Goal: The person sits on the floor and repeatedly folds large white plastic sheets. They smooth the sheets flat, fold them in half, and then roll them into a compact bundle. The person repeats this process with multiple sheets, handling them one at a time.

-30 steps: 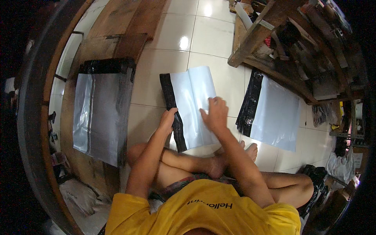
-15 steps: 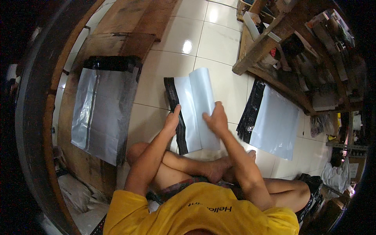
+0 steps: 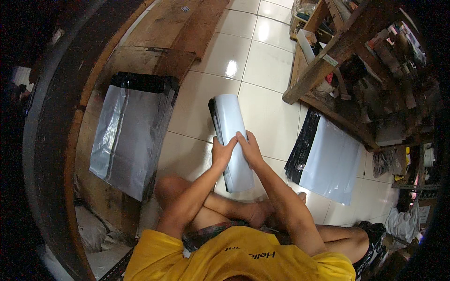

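Pale tiled floor (image 3: 266, 65); between left hand (image 3: 222, 152) and right hand (image 3: 250, 149), both partly curled, gripping its sides, lies a rolled grey-white plastic bundle (image 3: 228, 114).

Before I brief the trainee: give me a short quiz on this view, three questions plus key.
1. True or false: the left hand and right hand both touch the white bundle.

2. The right pile has its black band along its:
A) near edge
B) left edge
C) right edge

3. Fill in: the left pile lies on a surface coloured ____.

Key: 1 true; 2 B; 3 brown.
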Motion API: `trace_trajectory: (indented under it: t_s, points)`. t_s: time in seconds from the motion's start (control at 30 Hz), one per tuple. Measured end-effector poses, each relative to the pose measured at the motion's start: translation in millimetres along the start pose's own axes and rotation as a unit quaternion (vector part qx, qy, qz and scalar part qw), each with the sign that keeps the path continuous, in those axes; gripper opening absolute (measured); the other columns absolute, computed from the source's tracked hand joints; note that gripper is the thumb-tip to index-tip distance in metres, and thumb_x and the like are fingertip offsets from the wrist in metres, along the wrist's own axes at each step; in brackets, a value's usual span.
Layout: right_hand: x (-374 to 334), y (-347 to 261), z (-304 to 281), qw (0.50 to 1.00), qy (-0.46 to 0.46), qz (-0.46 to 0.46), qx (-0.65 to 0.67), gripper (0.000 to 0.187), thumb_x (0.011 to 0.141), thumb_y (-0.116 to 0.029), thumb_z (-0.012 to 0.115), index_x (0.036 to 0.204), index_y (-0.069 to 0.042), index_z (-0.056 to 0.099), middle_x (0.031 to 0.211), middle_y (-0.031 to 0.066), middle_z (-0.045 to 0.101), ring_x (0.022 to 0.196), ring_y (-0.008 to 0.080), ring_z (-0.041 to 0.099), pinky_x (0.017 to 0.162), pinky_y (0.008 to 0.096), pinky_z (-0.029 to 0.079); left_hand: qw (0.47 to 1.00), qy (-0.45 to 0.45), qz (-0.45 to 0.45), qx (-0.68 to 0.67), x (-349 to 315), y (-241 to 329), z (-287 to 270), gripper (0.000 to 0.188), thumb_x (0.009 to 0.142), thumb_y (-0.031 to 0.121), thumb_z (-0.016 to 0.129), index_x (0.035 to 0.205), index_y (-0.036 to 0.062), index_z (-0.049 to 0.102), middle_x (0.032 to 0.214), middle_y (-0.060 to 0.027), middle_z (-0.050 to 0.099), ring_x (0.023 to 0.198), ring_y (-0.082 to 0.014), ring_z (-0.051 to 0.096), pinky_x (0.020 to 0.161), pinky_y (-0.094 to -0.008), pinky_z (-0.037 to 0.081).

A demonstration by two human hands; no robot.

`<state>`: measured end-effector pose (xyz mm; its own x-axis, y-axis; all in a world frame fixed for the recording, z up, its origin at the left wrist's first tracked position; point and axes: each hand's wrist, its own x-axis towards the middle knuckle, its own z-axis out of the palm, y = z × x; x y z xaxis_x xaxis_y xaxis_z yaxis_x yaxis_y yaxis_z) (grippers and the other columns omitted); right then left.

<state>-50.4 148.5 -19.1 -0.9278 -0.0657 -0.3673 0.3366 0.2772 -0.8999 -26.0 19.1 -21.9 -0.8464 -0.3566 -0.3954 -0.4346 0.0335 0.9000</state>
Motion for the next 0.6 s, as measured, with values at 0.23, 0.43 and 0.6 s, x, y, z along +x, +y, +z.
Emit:
trace_trajectory:
  t_s: [0.23,0.43,0.6]
  points:
    - [-51,-89,-30,0.960,0.000,-0.278,0.001,0.058,0.106,-0.033,0.036,0.149,0.006,0.036,0.128,0.0224,0.049,0.124,0.0324,0.048,0.111,0.0407,0.035,0.960,0.046,0.267,-0.076,-60,55,-17,0.088,0.078,0.024,0.084,0.139,-0.0067,0.028,0.127,-0.0239,0.053,0.117,-0.0375,0.056,0.104,-0.0459,0.043]
    - [-60,-65,-59,0.980,-0.008,-0.186,0.075,0.068,0.109,-0.051,0.023,0.156,-0.001,0.032,0.153,0.0177,0.039,0.144,0.0290,0.036,0.120,0.0407,0.027,0.924,-0.048,0.379,0.009,-63,42,-15,0.116,0.058,0.003,0.095,0.145,-0.0009,0.018,0.136,-0.0239,0.048,0.129,-0.0349,0.050,0.111,-0.0451,0.039]
    - [-81,-155,-93,0.947,-0.008,-0.317,0.058,0.090,0.101,-0.071,0.030,0.157,-0.001,0.029,0.156,0.0162,0.040,0.145,0.0259,0.037,0.122,0.0402,0.024,0.942,-0.122,0.312,-0.027,-32,18,-23,0.120,0.055,0.005,0.097,0.147,0.0002,0.020,0.139,-0.0205,0.049,0.132,-0.0337,0.050,0.112,-0.0451,0.039]
